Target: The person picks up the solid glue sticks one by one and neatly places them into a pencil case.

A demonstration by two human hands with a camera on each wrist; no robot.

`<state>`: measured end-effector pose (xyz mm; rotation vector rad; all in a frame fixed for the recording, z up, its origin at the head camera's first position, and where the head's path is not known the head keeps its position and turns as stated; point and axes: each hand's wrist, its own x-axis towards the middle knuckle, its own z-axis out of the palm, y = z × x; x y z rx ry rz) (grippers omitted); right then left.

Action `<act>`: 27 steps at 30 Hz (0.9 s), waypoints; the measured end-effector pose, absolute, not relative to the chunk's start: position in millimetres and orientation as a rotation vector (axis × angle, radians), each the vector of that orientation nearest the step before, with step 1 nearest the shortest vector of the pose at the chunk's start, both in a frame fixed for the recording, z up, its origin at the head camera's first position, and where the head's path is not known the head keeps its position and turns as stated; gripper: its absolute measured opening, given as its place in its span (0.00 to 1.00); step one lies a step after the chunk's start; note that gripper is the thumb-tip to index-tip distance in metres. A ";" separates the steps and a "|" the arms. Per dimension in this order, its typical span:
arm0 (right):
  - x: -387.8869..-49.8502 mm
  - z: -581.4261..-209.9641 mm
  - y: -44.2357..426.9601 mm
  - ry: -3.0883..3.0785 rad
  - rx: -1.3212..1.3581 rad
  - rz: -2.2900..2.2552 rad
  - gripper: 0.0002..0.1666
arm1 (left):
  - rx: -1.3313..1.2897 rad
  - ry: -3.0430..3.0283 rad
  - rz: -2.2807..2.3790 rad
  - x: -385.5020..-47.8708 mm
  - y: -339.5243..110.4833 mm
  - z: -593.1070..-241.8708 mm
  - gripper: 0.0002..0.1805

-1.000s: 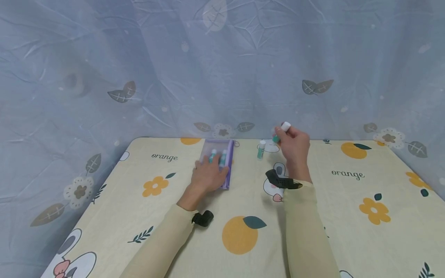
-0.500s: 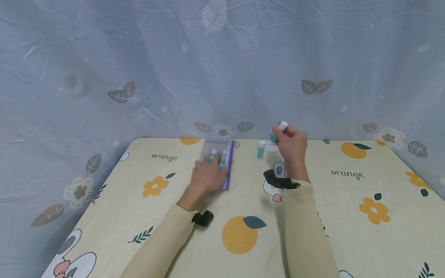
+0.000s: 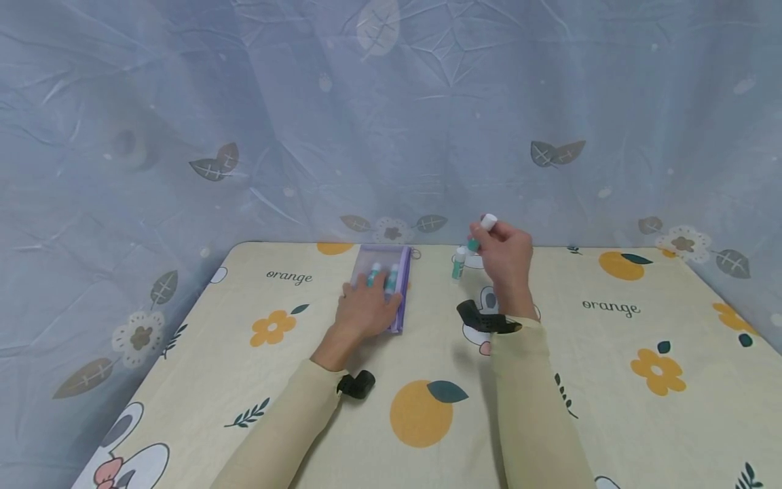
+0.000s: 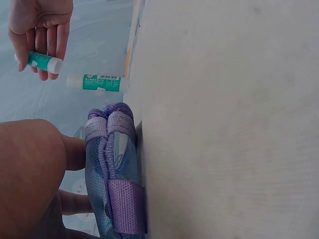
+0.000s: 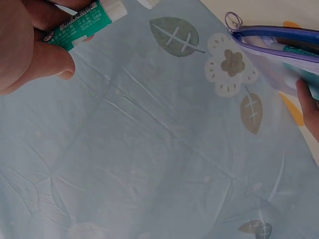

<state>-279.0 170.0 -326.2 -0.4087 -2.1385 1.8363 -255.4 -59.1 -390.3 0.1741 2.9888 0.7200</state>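
My left hand (image 3: 366, 309) rests on a purple mesh zip pouch (image 3: 404, 272), fingers spread over its near part. Through the mesh show two glue sticks, a left one (image 3: 374, 274) and a right one (image 3: 392, 280). In the right wrist view, the pouch's zipper edges (image 5: 249, 48) stand apart. My right hand (image 3: 512, 261) pinches a green glue stick (image 4: 42, 60) with a white cap, tilted and raised above the table's far edge. Close by, to the left of that hand, another glue stick (image 3: 458, 266) stands upright on the table.
A pale yellow cloth (image 3: 330, 421) printed with oranges and flowers covers the table. Behind its far edge hangs a grey-blue curtain (image 3: 391, 136). The pouch's zipper ring (image 3: 417, 253) points toward the standing glue stick.
My right hand has moved a little left with its glue stick, closer to the standing one. My left hand and the pouch have stayed put.
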 end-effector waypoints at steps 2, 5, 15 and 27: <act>-278.7 -326.0 167.9 -2.136 -0.395 1.846 0.27 | 0.174 2.985 0.717 -255.6 -59.1 -390.2 0.37; -278.8 -326.0 164.1 -2.150 -0.370 1.838 0.26 | 0.176 2.984 0.715 -255.4 -59.1 -390.0 0.36; -281.6 -329.3 153.0 -2.209 -0.335 1.779 0.25 | 0.182 2.987 0.713 -254.8 -59.3 -389.9 0.36; -285.6 -333.5 140.4 -2.250 -0.275 1.767 0.23 | 0.170 2.994 0.689 -254.9 -59.4 -389.3 0.36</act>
